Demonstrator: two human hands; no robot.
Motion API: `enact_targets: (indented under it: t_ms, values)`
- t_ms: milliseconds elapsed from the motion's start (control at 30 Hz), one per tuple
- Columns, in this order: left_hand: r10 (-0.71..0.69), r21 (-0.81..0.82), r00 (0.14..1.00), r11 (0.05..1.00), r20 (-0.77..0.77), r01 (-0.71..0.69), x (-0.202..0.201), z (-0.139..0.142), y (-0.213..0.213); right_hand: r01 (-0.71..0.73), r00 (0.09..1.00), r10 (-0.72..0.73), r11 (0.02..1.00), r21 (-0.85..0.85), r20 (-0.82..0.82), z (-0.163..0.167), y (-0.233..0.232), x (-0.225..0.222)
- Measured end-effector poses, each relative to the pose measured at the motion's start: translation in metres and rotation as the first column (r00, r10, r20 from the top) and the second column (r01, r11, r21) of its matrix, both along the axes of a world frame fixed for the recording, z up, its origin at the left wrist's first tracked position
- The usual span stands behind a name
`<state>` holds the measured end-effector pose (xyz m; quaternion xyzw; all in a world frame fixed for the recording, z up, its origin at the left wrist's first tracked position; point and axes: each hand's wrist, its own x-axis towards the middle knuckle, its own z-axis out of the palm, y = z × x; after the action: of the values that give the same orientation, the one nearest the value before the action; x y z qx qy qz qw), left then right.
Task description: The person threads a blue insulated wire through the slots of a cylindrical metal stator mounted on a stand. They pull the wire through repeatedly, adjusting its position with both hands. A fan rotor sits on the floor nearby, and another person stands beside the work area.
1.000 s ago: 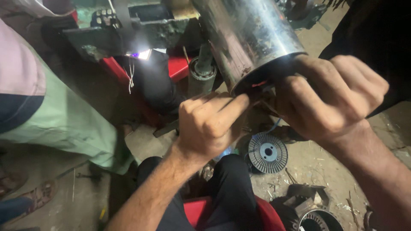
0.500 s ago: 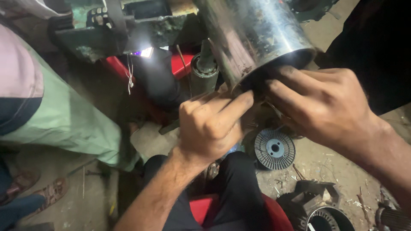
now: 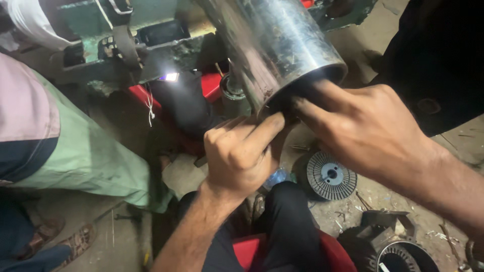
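A gritty workshop floor fills the background, strewn with metal scraps, and a green machine frame runs across twelve o'clock. Largest thing here is the shiny steel cylinder, tilted, its open mouth facing down toward four o'clock, just above my hands. At nine o'clock sits another person's leg in pale green cloth; I keep clear of it.

My right hand comes in from three o'clock, fingers curled at the cylinder's dark mouth, touching its lower rim. My left hand rises from six o'clock, mostly clenched, the forefinger stretched out and pressed to the rim at its seven o'clock edge. Whether either hand pinches something small there, a wire perhaps, I cannot tell; the mouth is in shadow.

To do this well I would brace the right hand on the rim and work the left fingertip slowly, since the edge looks sharp and the light is poor.

Below, at five o'clock, lies a ribbed grey disc, and a dark round housing sits near the corner. My knee in black trousers crowds the space under the hands.
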<state>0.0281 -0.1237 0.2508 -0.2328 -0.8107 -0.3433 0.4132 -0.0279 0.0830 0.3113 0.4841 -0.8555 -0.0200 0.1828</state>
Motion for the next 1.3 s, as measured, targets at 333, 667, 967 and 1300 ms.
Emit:
enact_targets:
  t_ms: [333,667,967,1300]
  values:
    - [-0.013,0.023,1.000,1.000,-0.006,0.014,-0.001,0.001,0.002,0.092,0.990,-0.082,0.991,0.092,-0.114,0.013,-0.008,0.008]
    - [-0.017,0.035,1.000,0.999,-0.001,0.017,-0.001,-0.006,-0.003,0.182,0.886,0.058,0.869,0.460,-0.461,0.021,0.003,0.010]
    - [-0.004,0.001,1.000,1.000,0.028,0.004,-0.001,-0.003,0.002,-0.017,0.940,0.128,0.943,0.333,-0.316,0.027,0.033,0.021]
    - [0.040,-0.083,0.999,0.996,-0.034,-0.043,0.031,0.044,0.004,-0.038,0.981,0.077,0.976,0.214,-0.178,0.042,0.046,0.051]
